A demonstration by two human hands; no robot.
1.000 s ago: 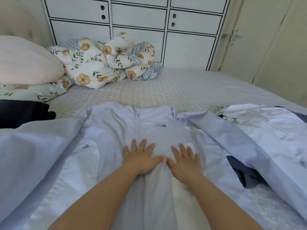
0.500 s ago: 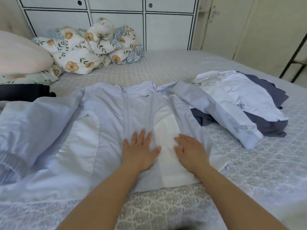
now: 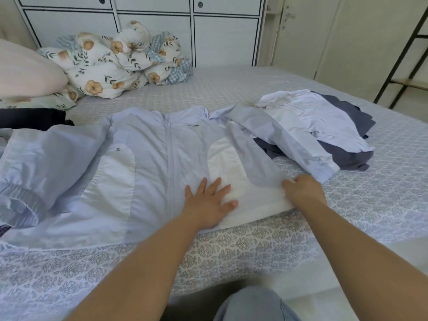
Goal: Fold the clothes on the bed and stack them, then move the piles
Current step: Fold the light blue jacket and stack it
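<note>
Jacket [image 3: 148, 163] left of clothes pile [image 3: 324, 126]

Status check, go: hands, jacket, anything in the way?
Left hand flat on the jacket, right hand gripping its right edge. Jacket spread open, unfolded. Its right sleeve lies across the loose clothes pile.

Both your bare forearms reach up from the bottom edge — your left hand [image 3: 209, 205] lies flat mid-frame, fingers spread; your right hand [image 3: 303, 189], right of centre, has its fingers curled, pinching.
</note>
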